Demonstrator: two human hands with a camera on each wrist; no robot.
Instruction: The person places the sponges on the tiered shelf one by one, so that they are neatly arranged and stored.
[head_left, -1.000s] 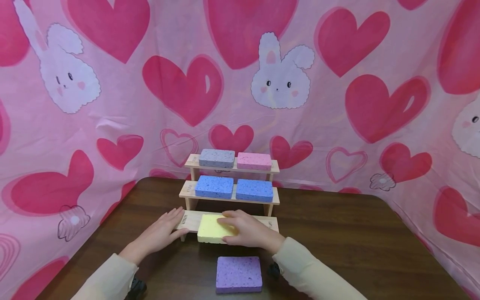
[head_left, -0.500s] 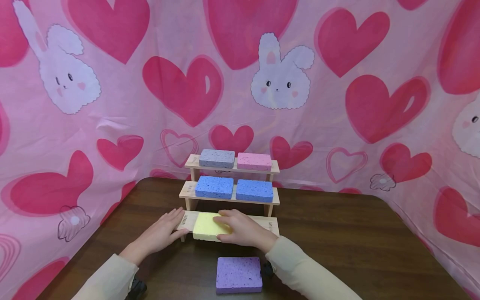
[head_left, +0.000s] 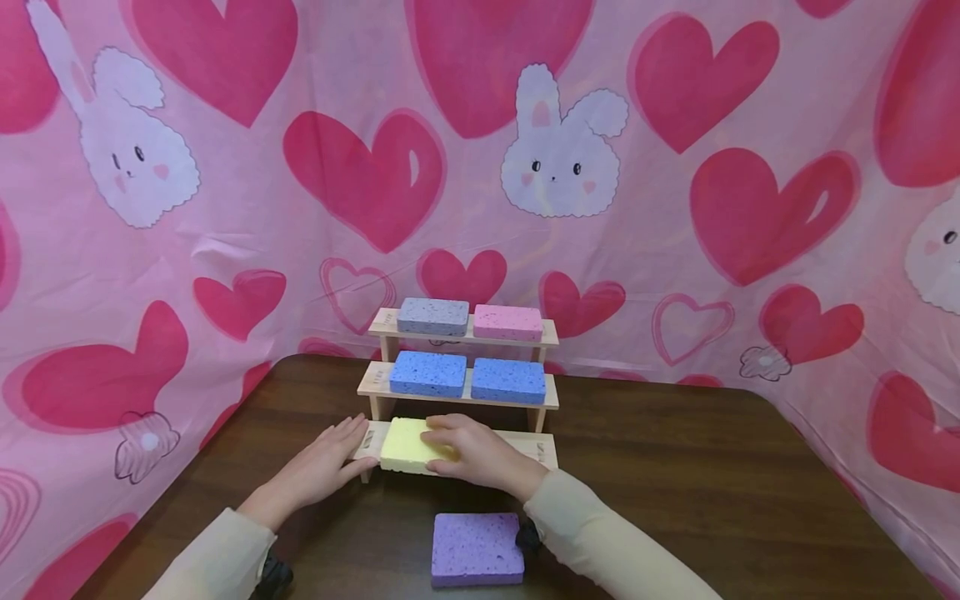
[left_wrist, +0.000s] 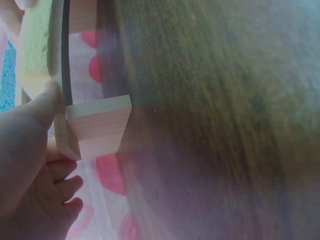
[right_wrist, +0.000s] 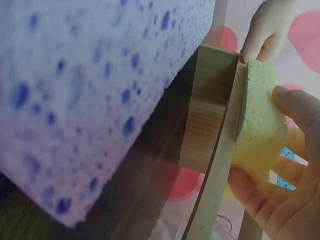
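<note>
My right hand [head_left: 480, 452] holds a yellow sponge [head_left: 405, 444] by its right part, fingers over the top and thumb low at the front. The sponge lies on the left half of the bottom step of a three-tier wooden stand [head_left: 543, 450]. At that step's left end, my left hand [head_left: 326, 462] grips the board; in the left wrist view the thumb [left_wrist: 46, 102] presses its front edge, just beside the sponge [left_wrist: 36, 42]. A purple sponge [head_left: 477, 548] lies on the table before the stand and looms large in the right wrist view [right_wrist: 90, 90].
Two blue sponges, left [head_left: 427, 373] and right [head_left: 508, 381], sit on the middle step. The top step carries a grey sponge [head_left: 433, 317] and a pink sponge [head_left: 507, 322]. Behind the brown table [head_left: 675, 483] hangs a pink heart-patterned cloth [head_left: 465, 208].
My right hand has shifted the yellow sponge left and slightly back along the bottom step. The left hand has stayed at the step's left end.
</note>
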